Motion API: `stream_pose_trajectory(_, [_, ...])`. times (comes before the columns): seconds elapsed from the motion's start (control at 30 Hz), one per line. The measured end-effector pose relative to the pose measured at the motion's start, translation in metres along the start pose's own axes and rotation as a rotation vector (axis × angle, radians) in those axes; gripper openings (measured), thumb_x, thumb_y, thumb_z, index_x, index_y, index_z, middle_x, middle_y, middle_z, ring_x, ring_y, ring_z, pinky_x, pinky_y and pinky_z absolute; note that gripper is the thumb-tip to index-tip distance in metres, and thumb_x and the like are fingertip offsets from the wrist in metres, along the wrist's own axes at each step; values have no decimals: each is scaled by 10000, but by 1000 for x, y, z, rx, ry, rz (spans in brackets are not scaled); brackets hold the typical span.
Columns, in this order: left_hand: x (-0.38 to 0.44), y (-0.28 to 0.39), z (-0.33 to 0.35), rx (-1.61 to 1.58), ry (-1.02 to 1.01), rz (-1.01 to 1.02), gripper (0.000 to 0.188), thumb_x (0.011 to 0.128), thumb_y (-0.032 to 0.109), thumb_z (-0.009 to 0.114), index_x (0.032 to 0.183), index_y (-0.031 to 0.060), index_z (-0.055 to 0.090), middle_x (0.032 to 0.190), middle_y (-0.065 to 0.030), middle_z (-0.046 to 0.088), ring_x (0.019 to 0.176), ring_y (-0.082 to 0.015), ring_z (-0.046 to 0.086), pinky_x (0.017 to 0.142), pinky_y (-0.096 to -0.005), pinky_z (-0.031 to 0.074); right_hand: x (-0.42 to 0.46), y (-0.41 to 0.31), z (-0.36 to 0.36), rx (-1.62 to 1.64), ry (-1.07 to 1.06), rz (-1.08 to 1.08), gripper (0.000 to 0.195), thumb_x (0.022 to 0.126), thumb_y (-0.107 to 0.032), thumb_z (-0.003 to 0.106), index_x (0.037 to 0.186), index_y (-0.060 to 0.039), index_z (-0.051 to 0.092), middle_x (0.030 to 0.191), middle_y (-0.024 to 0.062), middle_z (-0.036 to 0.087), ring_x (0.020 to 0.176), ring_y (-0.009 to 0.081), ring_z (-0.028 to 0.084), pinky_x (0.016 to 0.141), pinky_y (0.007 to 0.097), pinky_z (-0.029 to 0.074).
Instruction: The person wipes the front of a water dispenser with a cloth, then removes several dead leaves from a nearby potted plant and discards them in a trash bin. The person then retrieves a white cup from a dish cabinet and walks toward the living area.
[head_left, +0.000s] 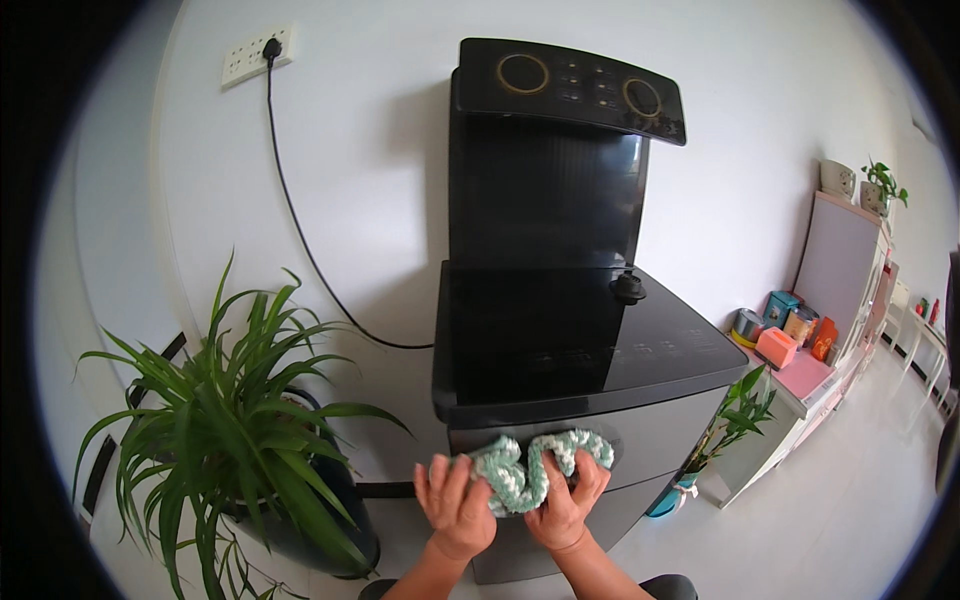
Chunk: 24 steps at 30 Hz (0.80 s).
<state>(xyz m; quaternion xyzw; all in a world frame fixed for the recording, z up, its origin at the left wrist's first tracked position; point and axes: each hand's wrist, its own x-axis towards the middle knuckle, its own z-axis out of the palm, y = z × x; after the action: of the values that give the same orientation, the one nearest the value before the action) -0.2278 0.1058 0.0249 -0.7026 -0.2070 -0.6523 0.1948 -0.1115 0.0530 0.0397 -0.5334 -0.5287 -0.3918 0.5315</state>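
A crumpled green-and-white fluffy cloth (514, 476) is bunched between my two hands, in front of the grey front panel (652, 435) of a black tea-bar machine. My left hand (456, 506) grips the cloth's left end, its fingers partly spread. At the right end, my right hand (566, 499) has its fingers curled into the folds. Above the hands lies the machine's glossy black top (540, 337), with a small round black fitting (628, 287) near its back right. A raised control head (570, 86) with two ringed circles stands over it.
On the left is a potted spider plant (247, 420); its long leaves reach towards the machine. A black power cord (300, 232) runs from a wall socket (244, 64) behind the machine. At right stand lucky bamboo in a blue vase (667, 499) and a low cabinet (802, 375) holding tins.
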Motion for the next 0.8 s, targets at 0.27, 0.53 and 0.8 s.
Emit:
stream_pose_trajectory(0.27, [-10, -5, 4, -464, 44, -302, 409, 846, 114, 455, 1190, -86, 358, 1224, -294, 386, 1116, -415, 415, 933, -418, 343, -9, -22, 24, 67, -10, -61, 362, 548, -190, 660, 909, -172, 646, 1006, 64, 498, 845, 181, 463, 689, 329, 263])
stream_pose_trajectory(0.53, [-111, 14, -5, -551, -221, -565, 561, 767, 67, 469, 1248, -99, 232, 1262, -249, 302, 1130, -344, 375, 960, -414, 278, -100, 5, 16, 132, -221, -131, 383, 520, -204, 692, 894, -216, 612, 999, -9, 523, 863, 202, 478, 734, 355, 321])
stream_pose_trajectory(0.8, [-75, 5, -7, -353, -139, -315, 537, 769, 77, 515, 1220, -77, 266, 1271, -281, 284, 1116, -381, 373, 939, -424, 306, -53, -10, 1, 87, -215, -73, 299, 563, -122, 622, 850, -204, 636, 944, -16, 551, 755, 158, 469, 696, 312, 335])
